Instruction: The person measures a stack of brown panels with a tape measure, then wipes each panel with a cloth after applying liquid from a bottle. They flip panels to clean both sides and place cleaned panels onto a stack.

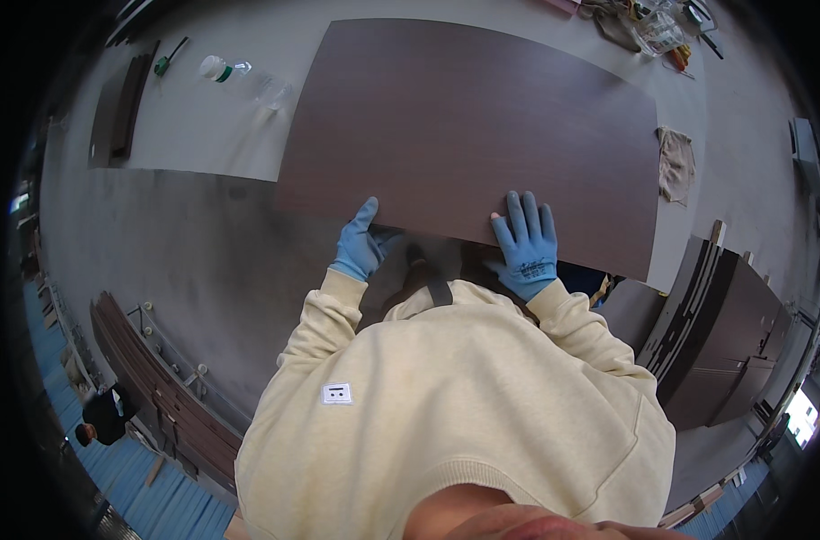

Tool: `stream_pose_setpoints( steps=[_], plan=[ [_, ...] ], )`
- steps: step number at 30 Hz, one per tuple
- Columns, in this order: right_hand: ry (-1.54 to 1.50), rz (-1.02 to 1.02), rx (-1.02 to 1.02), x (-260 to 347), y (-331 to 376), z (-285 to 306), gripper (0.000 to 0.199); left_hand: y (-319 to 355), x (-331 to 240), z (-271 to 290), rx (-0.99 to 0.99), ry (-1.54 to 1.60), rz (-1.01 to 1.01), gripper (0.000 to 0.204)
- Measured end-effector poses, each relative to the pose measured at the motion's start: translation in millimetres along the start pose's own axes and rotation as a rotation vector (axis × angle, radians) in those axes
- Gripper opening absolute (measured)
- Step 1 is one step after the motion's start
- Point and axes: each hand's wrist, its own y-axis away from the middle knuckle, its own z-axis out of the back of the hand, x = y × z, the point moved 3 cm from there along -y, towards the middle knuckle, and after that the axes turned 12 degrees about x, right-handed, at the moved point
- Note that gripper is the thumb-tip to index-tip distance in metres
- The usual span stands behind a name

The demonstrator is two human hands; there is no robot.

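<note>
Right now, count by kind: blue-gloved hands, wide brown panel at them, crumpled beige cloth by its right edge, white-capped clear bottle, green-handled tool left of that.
Blue-gloved hands: 2
Brown panel: 1
Beige cloth: 1
Clear bottle: 1
Green tool: 1
Total: 6

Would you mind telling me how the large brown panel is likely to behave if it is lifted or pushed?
The large brown panel is probably stiff: its near left corner juts past the table without visible sag. It may feel heavy or awkward, given its broad span. Its smooth-looking face likely offers little to hold, so it might slip.
</note>
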Motion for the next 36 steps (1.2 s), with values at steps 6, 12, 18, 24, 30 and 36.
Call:
stream_pose_setpoints(
  steps=[6, 12, 18, 24, 30, 36],
  plan=[
    [0.279, 0.008, -0.202, 16, 16, 87, 0.055, 109, -48, -70, 0.1, -0.324, -0.126, 0.053],
    [0.356, 0.059, -0.222, 70, 54, 194, 0.058, 214, -80, -104, 0.174, -0.422, -0.438, 0.061],
    [0.493, 0.002, -0.304, 97, 55, 242, 0.066, 232, -114, -101, 0.251, -0.426, -0.706, 0.056],
    [0.523, -0.09, -0.505, 44, 26, 260, 0.055, 165, -158, -78, -0.02, -0.453, -1.304, 0.042],
    [0.656, 0.063, -0.592, 14, 3, 273, 0.051, 84, -230, 10, -0.446, -0.564, -1.582, 0.037],
    [0.566, 0.083, -0.603, 5, -12, 284, 0.047, 19, -292, 70, -0.644, -1.567, -1.424, 0.053]
  ],
)
